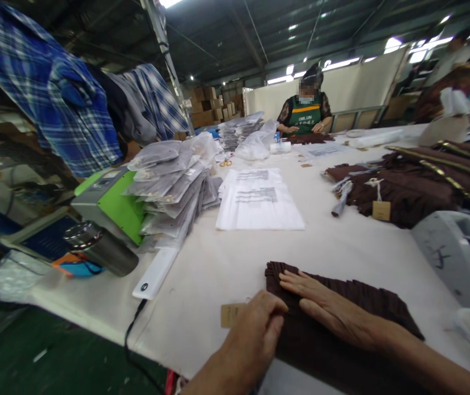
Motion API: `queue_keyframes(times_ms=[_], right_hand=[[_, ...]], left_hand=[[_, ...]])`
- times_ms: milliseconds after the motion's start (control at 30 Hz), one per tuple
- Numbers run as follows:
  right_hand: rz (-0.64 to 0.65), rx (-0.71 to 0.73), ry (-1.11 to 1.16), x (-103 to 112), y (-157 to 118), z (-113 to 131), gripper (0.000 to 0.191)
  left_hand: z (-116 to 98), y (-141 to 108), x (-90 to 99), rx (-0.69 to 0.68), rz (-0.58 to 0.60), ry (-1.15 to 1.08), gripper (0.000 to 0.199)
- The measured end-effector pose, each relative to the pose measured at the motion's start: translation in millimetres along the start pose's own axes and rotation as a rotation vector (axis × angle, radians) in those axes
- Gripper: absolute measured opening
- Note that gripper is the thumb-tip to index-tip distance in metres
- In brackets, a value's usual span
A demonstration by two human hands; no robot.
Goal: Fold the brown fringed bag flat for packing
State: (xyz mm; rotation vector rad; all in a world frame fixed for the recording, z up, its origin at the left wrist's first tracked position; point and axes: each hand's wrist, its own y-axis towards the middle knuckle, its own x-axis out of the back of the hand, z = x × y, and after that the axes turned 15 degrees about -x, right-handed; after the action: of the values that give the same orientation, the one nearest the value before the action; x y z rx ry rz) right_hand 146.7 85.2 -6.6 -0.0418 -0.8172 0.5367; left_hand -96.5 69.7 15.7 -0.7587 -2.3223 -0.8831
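A dark brown pleated garment [367, 351] lies folded on the white table in front of me. My right hand [321, 302] rests flat on its upper part, fingers stretched out. At the garment's left edge, my left hand [255, 326] has its fingers curled in and pinches the cloth there. A tan cardboard tag [230, 315] sticks out on the table just behind my left hand. Beyond the garment lies a stack of clear printed plastic bags [259, 211].
Packed bags [173, 181] are piled at left, beside a green and grey machine [122, 206], a steel flask [103, 249] and a white corded device [156, 271]. Brown garments [408, 192] are heaped at right, near a grey tape dispenser [449, 252]. A co-worker [307, 109] works across the table.
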Motion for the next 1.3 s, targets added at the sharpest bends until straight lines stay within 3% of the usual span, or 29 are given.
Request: queue_keyframes(times_ms=[67, 133, 233, 300, 400, 467, 533, 633, 733, 833, 900, 967, 1033, 1100, 1200, 1300], right_hand=[[0.006, -0.006, -0.022, 0, -1, 1, 0.054], [0.006, -0.003, -0.042, 0, -1, 2, 0.054], [-0.015, 0.013, -0.063, 1, -1, 3, 0.054], [-0.026, 0.012, -0.078, 2, -1, 5, 0.053], [-0.034, 0.005, -0.1, 1, -1, 8, 0.053], [-0.04, 0.005, -0.091, 1, -1, 7, 0.053], [-0.043, 0.006, -0.077, -1, -1, 6, 0.052], [-0.041, 0.001, -0.086, -4, 0, -1, 0.052], [-0.053, 0.006, -0.12, -8, 2, -9, 0.053], [-0.073, 0.033, -0.155, -10, 2, -14, 0.053], [-0.077, 0.045, -0.172, -9, 1, -12, 0.052], [-0.093, 0.041, -0.177, -6, 0, -8, 0.053], [-0.136, 0.04, -0.191, -6, -1, -3, 0.056], [-0.171, 0.062, -0.221, -8, 0, 0, 0.061], [-0.151, 0.124, -0.242, -15, 5, 1, 0.066], [-0.153, 0.122, -0.23, -16, 6, 2, 0.066]], left_hand=[[2, -4, -21.9, -0.11, 0.138, 0.08, 0.028], [1, -5, -45.1, -0.31, 0.249, 0.243, 0.024], [-6, -3, -56.6, -0.587, 0.342, 0.4, 0.007], [-11, -3, -43.1, -0.55, 0.27, 0.396, 0.01], [-10, -8, -11.5, -0.114, 0.066, 0.452, 0.01], [0, -16, -1.5, 0.06, 0.062, 0.52, 0.016], [12, -27, -8.1, -0.013, 0.136, 0.58, 0.047], [23, -39, -39.6, -0.264, 0.184, 0.649, 0.093], [20, -35, -70.4, -0.359, 0.178, 0.66, 0.098], [7, -17, -78.5, -0.421, 0.263, 0.57, 0.079], [-2, -6, -65.6, -0.525, 0.363, 0.394, 0.049], [-8, -3, -38.2, -0.511, 0.368, 0.19, 0.028], [-8, -9, -2.4, -0.245, 0.195, 0.126, 0.024], [1, -20, 31.5, 0.031, 0.098, 0.24, 0.024], [19, -37, 59.5, 0.303, 0.207, 0.412, 0.027], [31, -44, 58.5, 0.397, 0.333, 0.495, 0.029]])
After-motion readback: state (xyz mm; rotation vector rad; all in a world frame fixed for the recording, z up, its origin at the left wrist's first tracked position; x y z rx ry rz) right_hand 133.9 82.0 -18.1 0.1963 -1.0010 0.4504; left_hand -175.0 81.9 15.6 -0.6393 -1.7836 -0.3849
